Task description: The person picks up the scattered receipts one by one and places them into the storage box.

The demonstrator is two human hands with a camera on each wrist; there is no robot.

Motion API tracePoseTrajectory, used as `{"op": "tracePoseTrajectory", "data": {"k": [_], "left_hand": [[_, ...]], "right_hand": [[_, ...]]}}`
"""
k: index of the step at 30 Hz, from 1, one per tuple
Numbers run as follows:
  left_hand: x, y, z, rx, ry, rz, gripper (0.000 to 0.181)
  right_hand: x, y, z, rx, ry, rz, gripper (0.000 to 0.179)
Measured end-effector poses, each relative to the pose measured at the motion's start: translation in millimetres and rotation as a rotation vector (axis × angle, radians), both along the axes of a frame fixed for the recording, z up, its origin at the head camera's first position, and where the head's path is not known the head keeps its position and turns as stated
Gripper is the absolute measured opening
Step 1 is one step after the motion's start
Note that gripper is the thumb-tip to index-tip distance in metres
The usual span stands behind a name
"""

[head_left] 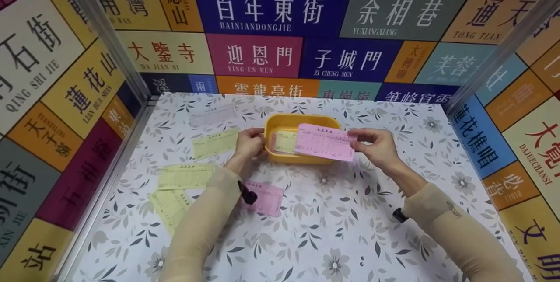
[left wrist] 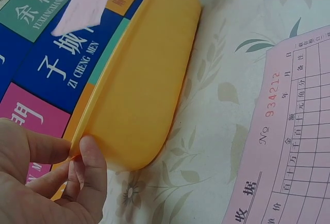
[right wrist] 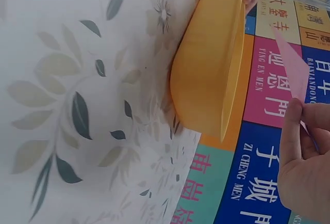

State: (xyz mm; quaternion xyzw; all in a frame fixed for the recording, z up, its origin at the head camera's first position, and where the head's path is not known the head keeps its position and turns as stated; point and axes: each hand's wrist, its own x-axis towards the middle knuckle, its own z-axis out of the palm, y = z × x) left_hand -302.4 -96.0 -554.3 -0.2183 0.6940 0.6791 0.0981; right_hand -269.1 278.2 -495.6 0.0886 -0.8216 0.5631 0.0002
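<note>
A yellow plastic box (head_left: 302, 119) stands on the patterned tabletop, with a pale yellow slip (head_left: 285, 142) and part of a pink one inside. My left hand (head_left: 250, 143) pinches the box's left rim between thumb and fingers; the left wrist view shows that grip on the yellow rim (left wrist: 87, 115). Over the right part of the box, my right hand (head_left: 375, 145) holds a pink receipt slip (head_left: 324, 142) by its right edge. In the right wrist view the thumb and fingers pinch this pink slip (right wrist: 296, 74), which is raised above the rim.
Left of the box lie a whitish slip (head_left: 213, 116) and several yellow-green slips (head_left: 186, 176), some overlapping. Another pink receipt (head_left: 264, 199) lies near the left forearm, printed with a red number. Panels with street-name signs (head_left: 271, 6) enclose the table at the back and both sides.
</note>
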Motion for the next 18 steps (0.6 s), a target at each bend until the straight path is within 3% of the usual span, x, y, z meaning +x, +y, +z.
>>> {"op": "tracePoseTrajectory", "data": {"k": [8,13,18], "left_hand": [[-0.7,-0.4,-2.1,0.008,0.009,0.008,0.051],[-1.0,-0.2,-3.6,-0.021,0.059,0.001,0.050],[-1.9,0.1,-4.3,-0.025,0.061,0.004,0.049]], "right_hand": [[-28.4,-18.0,-9.0,0.071,-0.078,-0.019,0.038],[-43.2,-33.4,-17.0,0.113,-0.099,-0.009,0.040],[-54.9,-51.6,-22.5,0.083,-0.155,0.017,0.041]]}}
